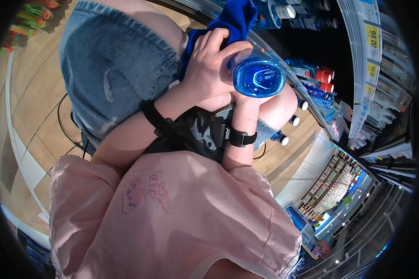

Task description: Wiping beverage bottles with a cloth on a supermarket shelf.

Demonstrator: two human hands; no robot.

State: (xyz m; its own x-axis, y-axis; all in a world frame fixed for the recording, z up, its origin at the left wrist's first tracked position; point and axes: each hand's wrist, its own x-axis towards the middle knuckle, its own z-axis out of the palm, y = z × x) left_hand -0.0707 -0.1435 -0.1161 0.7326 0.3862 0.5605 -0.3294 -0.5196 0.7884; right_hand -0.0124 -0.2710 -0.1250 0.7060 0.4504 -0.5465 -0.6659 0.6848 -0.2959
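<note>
A blue transparent plastic bottle [259, 77] points its base up at the camera, above my knees. My left hand [209, 64] has its fingers curled on a blue cloth [234, 17], its thumb lying along the bottle's side. Part of the cloth hangs down over my leg. Behind the bottle, my right hand [246, 99] is mostly hidden; its wrist shows below the base, and a fingertip seems to show at the far side, around the bottle. The bottle's neck and cap are out of sight.
At the right runs a store shelf [303, 90] with bottles with red caps [324, 76] and others with white caps [284, 140]. Price tags line a shelf edge [373, 38] above. A black cable [60, 115] lies on the tiled floor [38, 115]. Colourful packs [29, 21] stand at top left.
</note>
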